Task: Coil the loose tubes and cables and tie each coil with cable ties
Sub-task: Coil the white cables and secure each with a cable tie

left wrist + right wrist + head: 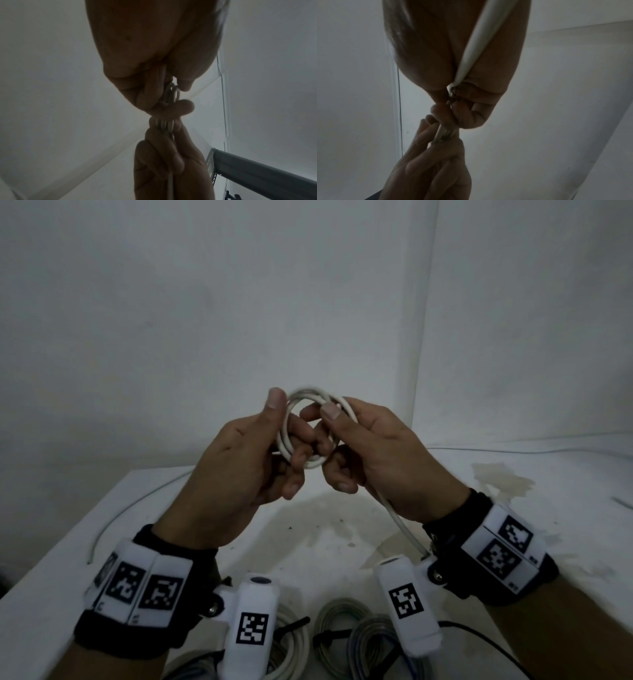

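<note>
- Gripping one white cable coil (305, 428): left hand (239, 463) and right hand (376, 453), raised above the table (51, 559), fingers curled round opposite sides.
- Loose tail: one, running under the right palm.
- Tied coils (346, 628) at the table's near edge: at least two.

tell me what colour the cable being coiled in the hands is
White; the coiled cable shows best in the head view.

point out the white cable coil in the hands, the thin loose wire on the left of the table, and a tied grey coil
white cable coil (285, 436), head view, left arc of the loops
thin loose wire (113, 518), head view, mid-curve
tied grey cable coil (337, 611), head view, upper loops
</note>
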A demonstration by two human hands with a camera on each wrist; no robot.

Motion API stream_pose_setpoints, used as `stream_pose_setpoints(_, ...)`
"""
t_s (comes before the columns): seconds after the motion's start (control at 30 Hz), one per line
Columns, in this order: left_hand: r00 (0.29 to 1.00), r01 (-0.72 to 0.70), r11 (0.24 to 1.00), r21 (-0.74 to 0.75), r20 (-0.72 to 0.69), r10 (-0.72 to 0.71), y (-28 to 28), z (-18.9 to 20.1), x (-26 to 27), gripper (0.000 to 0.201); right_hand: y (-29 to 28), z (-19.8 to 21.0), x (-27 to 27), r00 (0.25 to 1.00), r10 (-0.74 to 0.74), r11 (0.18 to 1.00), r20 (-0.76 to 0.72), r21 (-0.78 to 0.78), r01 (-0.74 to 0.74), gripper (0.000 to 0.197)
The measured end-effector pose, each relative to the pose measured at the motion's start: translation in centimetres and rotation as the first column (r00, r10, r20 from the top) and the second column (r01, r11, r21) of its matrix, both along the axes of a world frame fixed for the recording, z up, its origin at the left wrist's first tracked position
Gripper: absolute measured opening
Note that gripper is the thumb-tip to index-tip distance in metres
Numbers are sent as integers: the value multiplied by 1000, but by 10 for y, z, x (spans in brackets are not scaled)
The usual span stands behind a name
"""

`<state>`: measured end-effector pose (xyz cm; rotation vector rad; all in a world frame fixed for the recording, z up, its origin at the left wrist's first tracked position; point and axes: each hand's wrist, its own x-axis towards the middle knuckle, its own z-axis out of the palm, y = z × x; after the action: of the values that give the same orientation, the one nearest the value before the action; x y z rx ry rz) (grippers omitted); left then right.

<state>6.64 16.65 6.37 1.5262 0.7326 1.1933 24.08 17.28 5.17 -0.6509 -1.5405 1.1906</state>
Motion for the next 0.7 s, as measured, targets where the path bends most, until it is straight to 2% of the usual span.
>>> stream_pose_setpoints(0.1,996,78,995,-60,49,-75,2,1,-4,46,1,-1,1,999,32,999,-27,-17,-32,36)
stream_pose_setpoints(0.23,965,134,988,-82,236,-111,3,-1,2,40,1,1,0,952,179,980,-248,-44,-196,37)
stream_pose_setpoints(0.33,934,167,985,-53,330,-141,2,-5,7,39,2,-3,-5,944,190,978,-270,-37,-207,35)
stream_pose_setpoints(0.4,946,194,980,-51,274,-173,2,-6,5,40,2,-4,-4,969,118,991,-216,-40,-129,34)
stream_pose_setpoints(0.53,989,146,989,-12,13,-146,3,-4,-4,40,0,1,4,999,-14,998,41,55,12,42)
stream_pose_setpoints(0.6,988,152,988,3,37,-152,3,-4,-5,34,-1,3,7,999,-6,998,49,67,2,40)
stream_pose_setpoints(0.7,973,155,988,12,172,-155,3,-6,1,31,2,-1,6,987,104,994,-124,-1,-105,34)
